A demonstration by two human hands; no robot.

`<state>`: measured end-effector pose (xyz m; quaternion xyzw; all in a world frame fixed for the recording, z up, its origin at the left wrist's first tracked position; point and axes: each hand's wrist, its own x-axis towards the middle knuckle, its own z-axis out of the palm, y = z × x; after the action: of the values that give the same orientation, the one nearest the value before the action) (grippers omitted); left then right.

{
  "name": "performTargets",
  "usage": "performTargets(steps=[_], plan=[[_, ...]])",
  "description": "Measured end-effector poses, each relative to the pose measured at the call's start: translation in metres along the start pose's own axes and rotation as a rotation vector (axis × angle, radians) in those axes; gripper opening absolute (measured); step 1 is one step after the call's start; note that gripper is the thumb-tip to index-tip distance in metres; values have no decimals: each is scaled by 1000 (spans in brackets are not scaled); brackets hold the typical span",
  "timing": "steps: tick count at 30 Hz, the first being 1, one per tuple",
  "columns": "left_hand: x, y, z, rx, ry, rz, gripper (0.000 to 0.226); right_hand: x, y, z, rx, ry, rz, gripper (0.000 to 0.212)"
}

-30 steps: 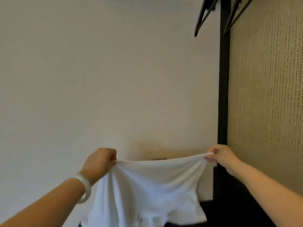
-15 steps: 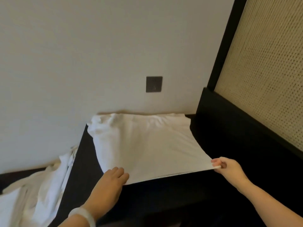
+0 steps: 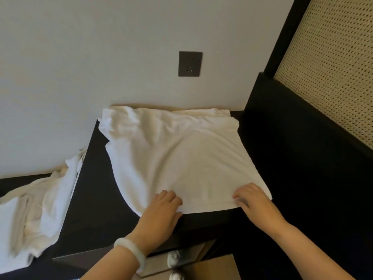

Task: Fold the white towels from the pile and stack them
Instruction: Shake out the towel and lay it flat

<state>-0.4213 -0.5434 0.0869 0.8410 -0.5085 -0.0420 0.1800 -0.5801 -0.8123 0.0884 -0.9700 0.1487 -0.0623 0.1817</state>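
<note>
A white towel (image 3: 173, 158) lies spread on the dark tabletop (image 3: 94, 201), with its far edge bunched against the wall. My left hand (image 3: 161, 211) rests on the towel's near left edge, fingers laid on the cloth and thumb along the hem. My right hand (image 3: 252, 201) is at the near right corner, its fingers curled onto the towel's front edge. A rumpled pile of white towels (image 3: 40, 207) lies on a lower dark surface to the left.
A dark wall socket (image 3: 189, 63) sits on the white wall above the towel. A black frame (image 3: 302, 158) with a woven cane panel (image 3: 333, 77) borders the table on the right. Below the table's front edge are a floor and white shoes (image 3: 174, 259).
The towel, held up stretched in the air a second ago, now lies flat on the table. My right hand has moved inward along the near edge, and my left hand has shifted right to that edge.
</note>
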Motion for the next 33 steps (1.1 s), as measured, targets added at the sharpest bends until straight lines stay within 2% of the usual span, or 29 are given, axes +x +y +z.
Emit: performTargets(steps=[9, 13, 22, 25, 28, 31, 33], plan=[[23, 2, 17, -30, 12, -15, 21, -4, 0, 11, -10, 60, -16, 13], [28, 0, 11, -91, 10, -15, 22, -5, 2, 9, 113, 122, 50, 12], [30, 14, 4, 216, -81, 130, 9, -6, 7, 7, 151, 102, 65, 12], [33, 18, -6, 238, -58, 149, 8, -4, 4, 2, 174, 125, 69, 14], [27, 20, -17, 209, -14, 233, 16, -10, 7, -6, 135, 173, -11, 17], [13, 18, -15, 249, -87, 312, 20, -21, 12, -7, 13, 78, -100, 19], [8, 16, -9, 281, -135, 289, 26, -26, 14, 0, -42, 6, -130, 19]])
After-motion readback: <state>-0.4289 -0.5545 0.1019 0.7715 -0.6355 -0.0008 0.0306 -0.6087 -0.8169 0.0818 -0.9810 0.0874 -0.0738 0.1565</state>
